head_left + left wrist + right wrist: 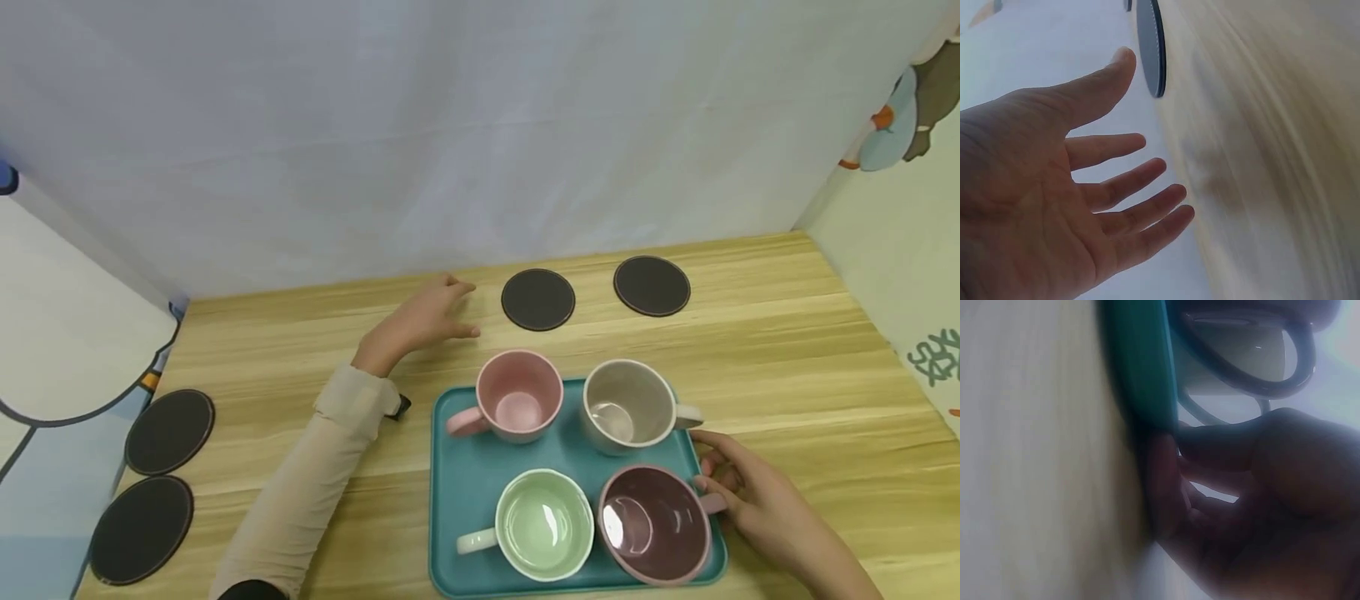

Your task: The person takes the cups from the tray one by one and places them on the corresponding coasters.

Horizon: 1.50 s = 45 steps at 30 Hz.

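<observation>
My left hand (pixel 423 323) hangs above the wooden table with fingers spread and nothing in it, left of a dark round coaster (pixel 537 299). At the right edge of a teal tray (pixel 459 475), my right hand (pixel 768 504) pinches the rim; the right wrist view has the thumb over the tray edge (pixel 1147 369) and a finger beneath. Four mugs stand upright on the tray: a pink mug (pixel 519 395) and a cream mug (pixel 628 406) at the back, a light green mug (pixel 544 525) and a mauve mug (pixel 655 524) at the front.
A second dark coaster (pixel 652 286) lies at the back right. Two more coasters (pixel 170 432) lie at the table's left edge. White cloth (pixel 450 142) hangs behind the table (pixel 300 350), and printed cloth (pixel 915 275) borders its right side.
</observation>
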Each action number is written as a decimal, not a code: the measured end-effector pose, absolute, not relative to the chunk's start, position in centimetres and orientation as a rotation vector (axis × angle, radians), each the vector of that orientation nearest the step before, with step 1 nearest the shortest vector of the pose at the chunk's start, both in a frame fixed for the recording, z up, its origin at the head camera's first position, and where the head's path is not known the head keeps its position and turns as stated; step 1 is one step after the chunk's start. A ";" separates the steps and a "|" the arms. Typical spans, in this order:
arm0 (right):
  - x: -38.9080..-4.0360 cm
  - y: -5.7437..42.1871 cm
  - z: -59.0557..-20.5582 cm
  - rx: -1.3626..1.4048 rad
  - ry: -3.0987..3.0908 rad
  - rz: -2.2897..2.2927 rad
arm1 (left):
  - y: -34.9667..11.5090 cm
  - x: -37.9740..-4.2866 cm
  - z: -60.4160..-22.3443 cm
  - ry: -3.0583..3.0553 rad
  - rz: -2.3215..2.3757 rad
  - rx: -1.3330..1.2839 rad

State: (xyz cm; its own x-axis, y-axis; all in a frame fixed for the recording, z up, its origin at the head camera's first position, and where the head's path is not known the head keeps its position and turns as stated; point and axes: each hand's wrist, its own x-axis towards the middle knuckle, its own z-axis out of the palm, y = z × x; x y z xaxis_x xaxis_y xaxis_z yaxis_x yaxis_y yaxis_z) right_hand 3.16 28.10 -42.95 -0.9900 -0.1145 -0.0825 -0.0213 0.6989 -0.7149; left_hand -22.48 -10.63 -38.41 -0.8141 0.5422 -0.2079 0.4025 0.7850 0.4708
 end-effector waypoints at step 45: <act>3.2 28.3 -42.9 -0.123 2.786 -1.178 | -26.1 -5.6 -40.8 2.909 0.586 0.182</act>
